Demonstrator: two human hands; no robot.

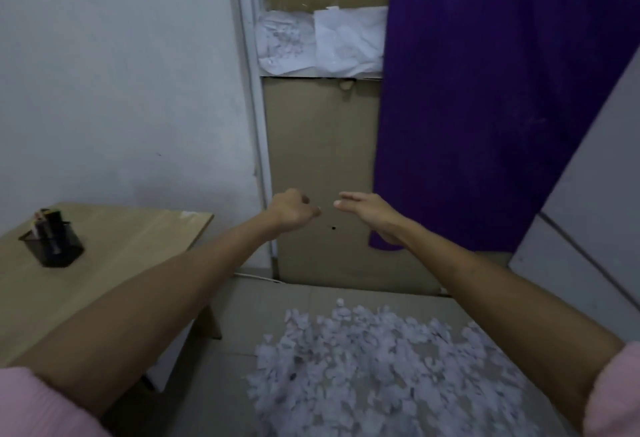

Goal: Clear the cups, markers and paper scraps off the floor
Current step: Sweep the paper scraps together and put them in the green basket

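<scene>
From the head camera, both bare arms reach straight out in front at about the same height, pink sleeves pushed up near the elbows. The left hand [290,208] is curled into a loose fist with the fingers tucked in; whether anything small sits inside it cannot be told. The right hand [367,209] is flat and open, fingers together and pointing toward the left one, with nothing in it. The two hands are near each other but apart, held up in front of a brown cardboard panel [318,173].

Below them the paper scraps [377,367] lie in a broad, dense heap of small white torn bits on the floor [221,384], which looks covered with flat cardboard sheets. No cups show here.

To the left a low light-wood counter [114,249] carries a black mesh pen holder [52,242] with a few dark markers or pens standing in it; their labels are too blurred to read. Behind it is a plain white wall [114,72]. Two crumpled white paper sheets [322,41] are stuck across the cardboard higher up, with faint marks that cannot be read. A deep purple curtain [485,90] hangs to the right, and a grey board [595,211] leans at the right edge.
</scene>
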